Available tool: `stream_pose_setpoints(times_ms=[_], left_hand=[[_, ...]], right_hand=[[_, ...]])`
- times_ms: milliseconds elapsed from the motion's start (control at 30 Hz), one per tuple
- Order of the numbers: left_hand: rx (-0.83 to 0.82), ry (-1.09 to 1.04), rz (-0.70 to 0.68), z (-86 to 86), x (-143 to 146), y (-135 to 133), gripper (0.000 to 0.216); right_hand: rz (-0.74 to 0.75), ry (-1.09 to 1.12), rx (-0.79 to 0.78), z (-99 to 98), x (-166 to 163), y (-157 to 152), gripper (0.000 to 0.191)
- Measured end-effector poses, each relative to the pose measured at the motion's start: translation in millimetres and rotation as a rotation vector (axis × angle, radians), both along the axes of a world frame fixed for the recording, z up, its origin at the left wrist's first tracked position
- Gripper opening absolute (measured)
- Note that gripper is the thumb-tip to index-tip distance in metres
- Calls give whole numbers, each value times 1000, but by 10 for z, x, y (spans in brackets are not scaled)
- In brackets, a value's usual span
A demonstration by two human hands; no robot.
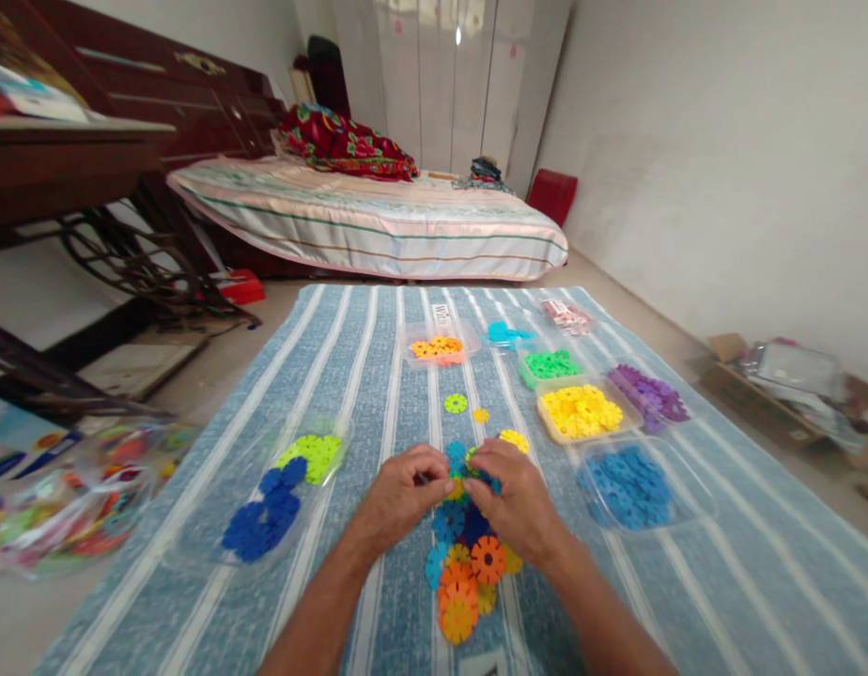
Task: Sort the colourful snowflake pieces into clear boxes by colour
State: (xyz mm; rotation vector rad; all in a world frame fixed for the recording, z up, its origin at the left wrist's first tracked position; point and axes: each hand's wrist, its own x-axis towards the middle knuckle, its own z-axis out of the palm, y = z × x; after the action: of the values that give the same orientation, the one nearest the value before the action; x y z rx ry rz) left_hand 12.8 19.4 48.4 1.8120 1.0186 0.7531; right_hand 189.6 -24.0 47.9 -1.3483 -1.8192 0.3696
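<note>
An assembly of interlocking snowflake discs [449, 519] in blue, orange and yellow lies on the striped cloth, stretching from between my hands toward me. My left hand [404, 486] pinches at a yellow disc near its far end, thumb and forefinger closed. From the other side, my right hand [517, 491] grips the same end, fingers curled over green and blue discs. Exactly which disc each fingertip presses is partly hidden. Just beyond my hands lie a loose lime green disc [455, 404], a small orange-yellow disc [481, 415] and a yellow disc [514, 440].
Right of my hands stand tubs of blue discs [629, 486], yellow discs [581, 411], purple discs [649, 394] and green discs [550, 365]. A clear tray [194, 537] holds dark blue and lime discs at left. Orange discs [438, 348] sit farther back. A bed [378, 221] stands beyond.
</note>
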Motion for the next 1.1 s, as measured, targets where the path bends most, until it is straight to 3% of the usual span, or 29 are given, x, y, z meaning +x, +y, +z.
stream_pose_setpoints(times_ms=[133, 267, 333, 500, 567, 667, 767, 900, 1100], left_hand=[[10, -14, -24, 12, 15, -19, 13], [19, 38, -8, 8, 30, -22, 10], [35, 84, 36, -4, 35, -20, 8], [112, 210, 107, -61, 26, -12, 9], [134, 267, 104, -78, 22, -11, 10], [164, 366, 98, -90, 18, -10, 9], [182, 434, 91, -92, 10, -11, 7], [190, 457, 90, -100, -16, -11, 11], [180, 475, 81, -126, -43, 10, 13]], right_hand=[[61, 92, -32, -42, -150, -26, 14], [54, 67, -20, 41, 34, 0, 17], [-54, 26, 41, 125, 237, 36, 15], [-531, -208, 268, 291, 796, 149, 18], [-585, -274, 295, 270, 866, 175, 19], [-432, -294, 242, 158, 737, 220, 18], [-285, -422, 76, 51, 485, 343, 20], [-248, -634, -127, -20, 251, 629, 17], [-214, -716, -156, -147, 182, 863, 18]])
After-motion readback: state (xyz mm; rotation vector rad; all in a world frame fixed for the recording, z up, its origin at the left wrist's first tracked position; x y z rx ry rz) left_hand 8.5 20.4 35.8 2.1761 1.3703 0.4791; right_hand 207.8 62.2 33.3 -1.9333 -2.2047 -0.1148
